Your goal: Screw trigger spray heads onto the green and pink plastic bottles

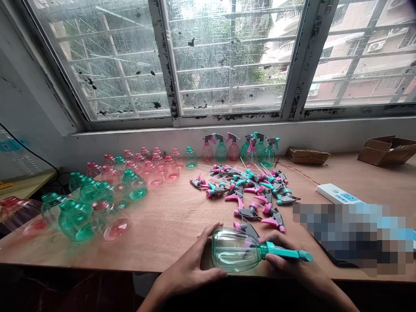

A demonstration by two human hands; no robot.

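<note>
I hold a clear green spray bottle (234, 249) on its side near the front edge of the wooden table (169, 221). My left hand (191, 264) wraps round the bottle's base. My right hand (286, 260) grips the neck, where a teal trigger sprayer head (287, 252) sits and points right. A pile of loose pink, teal and grey trigger heads (253, 190) lies just beyond the bottle.
Several empty green and pink bottles (107, 190) cover the table's left side. Several finished spray bottles (247, 149) stand by the wall under the window. A white power strip (336, 193), a brown packet (307, 155) and an open cardboard box (386, 149) are on the right.
</note>
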